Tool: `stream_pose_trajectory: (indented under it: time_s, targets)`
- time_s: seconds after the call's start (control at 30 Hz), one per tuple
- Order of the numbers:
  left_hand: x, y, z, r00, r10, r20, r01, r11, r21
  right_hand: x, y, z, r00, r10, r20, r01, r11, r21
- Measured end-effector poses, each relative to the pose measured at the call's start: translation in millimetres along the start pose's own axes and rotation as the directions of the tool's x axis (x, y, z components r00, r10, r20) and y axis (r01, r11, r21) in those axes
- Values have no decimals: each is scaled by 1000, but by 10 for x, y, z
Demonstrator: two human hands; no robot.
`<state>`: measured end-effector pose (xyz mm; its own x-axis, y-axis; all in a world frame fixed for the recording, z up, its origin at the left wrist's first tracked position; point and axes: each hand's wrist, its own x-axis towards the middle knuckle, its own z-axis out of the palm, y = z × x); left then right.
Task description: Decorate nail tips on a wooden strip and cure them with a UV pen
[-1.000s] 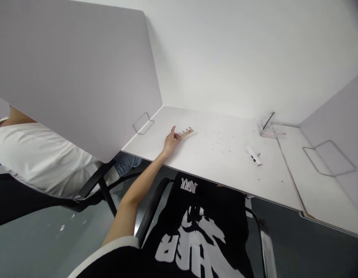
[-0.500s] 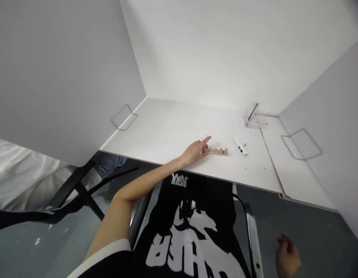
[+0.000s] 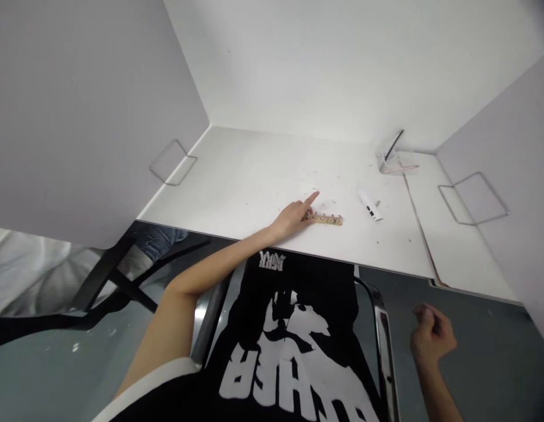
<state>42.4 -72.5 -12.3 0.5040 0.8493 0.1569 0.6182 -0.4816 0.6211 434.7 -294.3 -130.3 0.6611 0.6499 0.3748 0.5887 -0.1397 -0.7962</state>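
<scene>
My left hand lies on the white tabletop, its thumb and lower fingers closed on the left end of a short wooden strip. Its index finger points outward. Several small shiny pieces stand in a row along the strip. My right hand hangs over the floor, below the table's front edge, with curled fingers. Whatever those fingers hold, if anything, is too small to make out. A white handheld device with a small dark display lies right of the strip.
At the back right is a clear holder with a thin black stick and a pinkish one. Tiny dark bits are scattered on the tabletop. Wire handles stick out by both side panels. A metal chair frame stands beside my lap.
My right hand has risen toward the table edge, showing more of the forearm. The left hand keeps its grip on the strip. The view has shifted slightly.
</scene>
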Motion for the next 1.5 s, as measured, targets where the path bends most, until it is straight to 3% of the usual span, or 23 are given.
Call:
stream_pose_trajectory:
  time_s: [0.17,0.33,0.47,0.53,0.63,0.7,0.9,1.03,1.2,1.4,1.5]
  targets:
    - [21,-30,-8,1000,2,7,-2,1000,11,244,-483,82,983,-181,12,181,983,6]
    - [-20,-89,-137,1000,-16,5,16,999,41,836,-1094,307,936,-343,81,348,936,-58]
    - [-65,-156,-241,1000,19,-1,-19,1000,0,1503,-1571,732,832,-425,356,485,869,-96]
    - [-64,-175,-270,1000,29,-3,-29,1000,2,1783,-1715,948,747,-424,511,548,829,-114]
    - [-26,-189,-305,998,53,17,-53,998,32,2029,-1784,1192,666,-374,645,609,772,-181]
    - [17,-201,-335,996,83,33,-85,995,54,2083,-1781,1296,646,-311,697,614,755,-232]
    - [170,-283,-421,978,193,84,-200,976,84,1974,-1908,1462,708,-15,706,468,759,-453]
    - [215,-327,-418,968,233,93,-240,968,68,1917,-2039,1504,727,56,684,431,738,-519]
    - [188,-335,-403,972,230,53,-234,970,73,1962,-2066,1477,699,110,707,436,717,-543]
    - [144,-329,-371,970,242,11,-241,965,103,2110,-2038,1465,649,149,746,597,507,-621]
    - [127,-319,-344,972,236,1,-235,967,102,2199,-2005,1471,626,152,765,644,453,-617]
